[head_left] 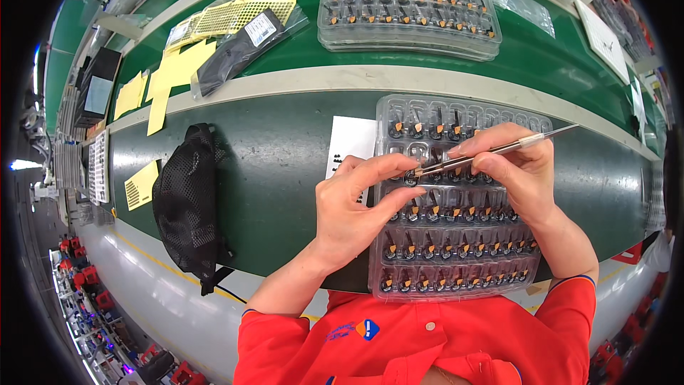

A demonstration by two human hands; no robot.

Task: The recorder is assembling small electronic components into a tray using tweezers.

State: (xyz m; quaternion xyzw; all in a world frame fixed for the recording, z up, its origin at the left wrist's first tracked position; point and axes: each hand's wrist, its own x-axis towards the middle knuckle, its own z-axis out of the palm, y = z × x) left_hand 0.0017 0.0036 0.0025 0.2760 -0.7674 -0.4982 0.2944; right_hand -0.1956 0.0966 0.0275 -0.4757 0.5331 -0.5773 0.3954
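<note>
My left hand (345,203) pinches a small black part (411,177) between thumb and forefinger, over the left side of a clear plastic tray (527,120). In my right hand (526,175) is a pair of slim metal tweezers (507,147), held like a pen. Their tips meet the small part near an orange tab. Rows of similar black parts with orange tabs (467,248) fill most of the tray's pockets, while several at its far right look bare. Partly behind my left hand lies a white sheet (353,135) bearing small black pieces.
A black mesh bag (187,203) lies at the left by a yellow printed slip (142,185). Beyond the pale ledge (285,85) are stacked filled trays (410,11), yellow sheets (182,68), a black packet (239,50) and clear plastic bags (524,7).
</note>
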